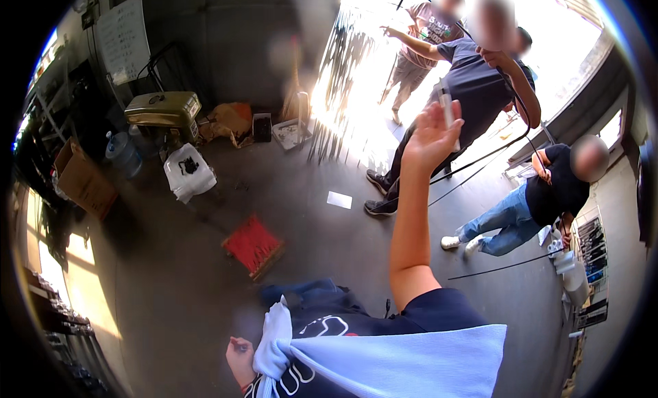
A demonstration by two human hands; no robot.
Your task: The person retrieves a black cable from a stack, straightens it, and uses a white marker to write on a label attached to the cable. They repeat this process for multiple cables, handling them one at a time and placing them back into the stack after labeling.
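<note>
My right arm is raised in front of me, and my right hand [428, 139] is up with the palm showing. A slim white tube [447, 110], pen-like in shape, lies between its fingers and thumb; its exact kind is not clear. Low at the left, beside my body, my left hand [240, 360] has its fingers curled in; whatever it may hold is hidden. A light blue cloth [411, 364] is knotted across my dark shirt, between the two hands.
People stand ahead, one [473, 83] with an arm stretched out, another [552, 185] at the right by a rack. A red folding stool [253, 246] and white sheet [339, 200] lie on the floor. A cardboard box [83, 179], water jug [123, 155] and olive-coloured machine [163, 110] stand left.
</note>
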